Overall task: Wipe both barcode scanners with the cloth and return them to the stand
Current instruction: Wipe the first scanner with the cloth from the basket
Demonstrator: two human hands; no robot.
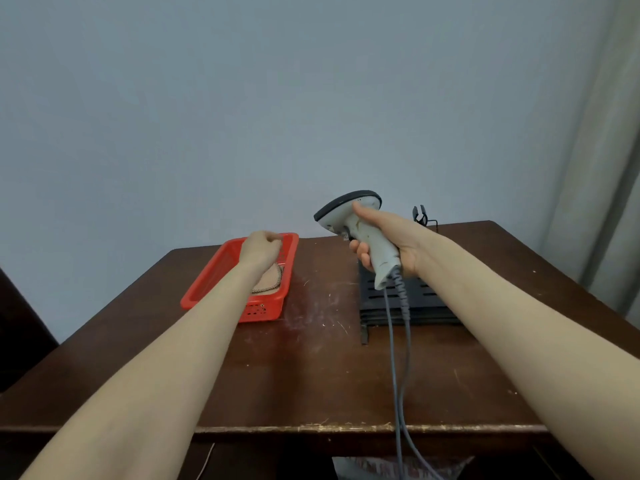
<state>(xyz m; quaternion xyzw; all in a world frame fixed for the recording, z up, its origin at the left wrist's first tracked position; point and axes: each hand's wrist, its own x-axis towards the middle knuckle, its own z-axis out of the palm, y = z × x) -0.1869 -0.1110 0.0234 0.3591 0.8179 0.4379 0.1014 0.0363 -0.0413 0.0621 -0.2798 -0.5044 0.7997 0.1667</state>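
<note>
R hand is gripping scanner by handle: light, stiff plastic, cable dragging. L hand is curling over soft cloth in basket; hold unclear.

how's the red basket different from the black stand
The basket is red with raised, perforated walls. The stand is black, low and slotted. The basket holds a cloth and lies under the left hand. The stand lies under the right hand, which grips a scanner. Both sit on the table.
</note>
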